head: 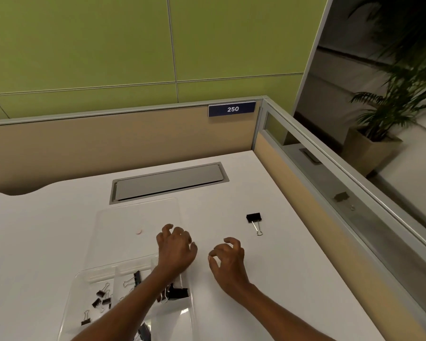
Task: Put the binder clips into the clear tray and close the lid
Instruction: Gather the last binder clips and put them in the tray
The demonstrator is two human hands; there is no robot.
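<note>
A clear compartmented tray (71, 301) lies near the desk's front edge with several black binder clips (101, 297) in it. Its clear lid (133, 217) lies flat and open on the far side. My left hand (176, 249) hovers over the lid's right edge, fingers curled, holding nothing. My right hand (228, 259) is just to its right above the bare desk, fingers apart and empty. One large black binder clip (254, 220) lies alone on the desk, beyond and right of my right hand. My left forearm hides part of the tray.
A grey cable hatch (167, 180) is set into the white desk (293, 279) behind the lid. Beige partition walls (108, 148) close the back and right sides. A small round white piece (139, 232) sits on the lid.
</note>
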